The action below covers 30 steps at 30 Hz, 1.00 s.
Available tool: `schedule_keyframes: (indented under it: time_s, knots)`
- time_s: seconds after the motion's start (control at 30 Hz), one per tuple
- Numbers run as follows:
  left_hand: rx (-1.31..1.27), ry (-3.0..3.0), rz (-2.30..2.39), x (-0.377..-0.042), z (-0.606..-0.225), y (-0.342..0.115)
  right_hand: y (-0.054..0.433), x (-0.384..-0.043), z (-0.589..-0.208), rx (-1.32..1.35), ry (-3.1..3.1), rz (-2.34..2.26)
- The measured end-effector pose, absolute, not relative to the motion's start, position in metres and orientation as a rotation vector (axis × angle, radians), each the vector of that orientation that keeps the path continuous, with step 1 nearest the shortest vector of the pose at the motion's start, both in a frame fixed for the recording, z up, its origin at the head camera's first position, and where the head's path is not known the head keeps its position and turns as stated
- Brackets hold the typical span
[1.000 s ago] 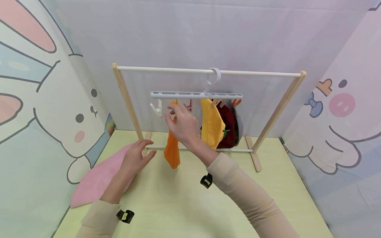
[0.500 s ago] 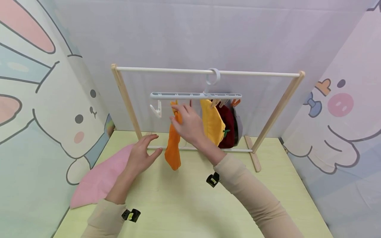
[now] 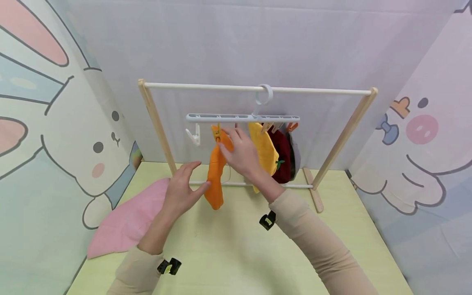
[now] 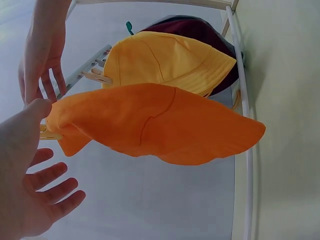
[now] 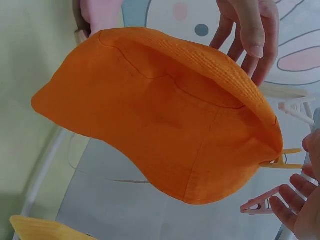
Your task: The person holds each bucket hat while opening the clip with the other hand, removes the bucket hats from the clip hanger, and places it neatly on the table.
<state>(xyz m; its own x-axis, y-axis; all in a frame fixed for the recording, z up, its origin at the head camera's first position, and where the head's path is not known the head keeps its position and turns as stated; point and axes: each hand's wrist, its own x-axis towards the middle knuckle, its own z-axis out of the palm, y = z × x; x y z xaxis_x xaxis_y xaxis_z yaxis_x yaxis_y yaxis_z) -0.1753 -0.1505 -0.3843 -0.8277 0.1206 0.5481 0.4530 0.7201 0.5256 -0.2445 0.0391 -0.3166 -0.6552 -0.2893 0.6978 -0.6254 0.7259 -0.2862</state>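
An orange bucket hat [image 3: 215, 180] hangs folded from a yellow clip [image 3: 218, 132] on the light grey hanger [image 3: 236, 119]. To its left is my left hand [image 3: 183, 190], fingers loosely extended and the thumb close to the cloth. On the hat's other side, my right hand [image 3: 241, 153] has its fingertips near the clip, nothing visibly pinched. In the right wrist view, the right hand [image 5: 302, 200] appears with relaxed fingers beside a pink clip [image 5: 260, 202]. Whether either hand touches the hat is hard to tell.
Yellow [image 3: 264, 151] and maroon [image 3: 283, 157] hats and a greyish one hang further right. A white clip [image 3: 194, 134] hangs at the hanger's left end. The hanger hooks over the rack's white bar [image 3: 206, 86]. Pink cloth [image 3: 129, 221] lies on the table's left.
My right hand has drawn away from the yellow clip, moving right and slightly down. My left hand has moved right, closer to the orange hat, which stays hanging.
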Motion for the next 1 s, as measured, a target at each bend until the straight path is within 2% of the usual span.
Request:
schedule_keyframes:
  time_s: [1.0]
  knots:
    - [-0.249,-2.46,-1.127,-0.188,-0.378,-0.107,0.044,-0.255,-0.328,0.613,-2.371,0.775]
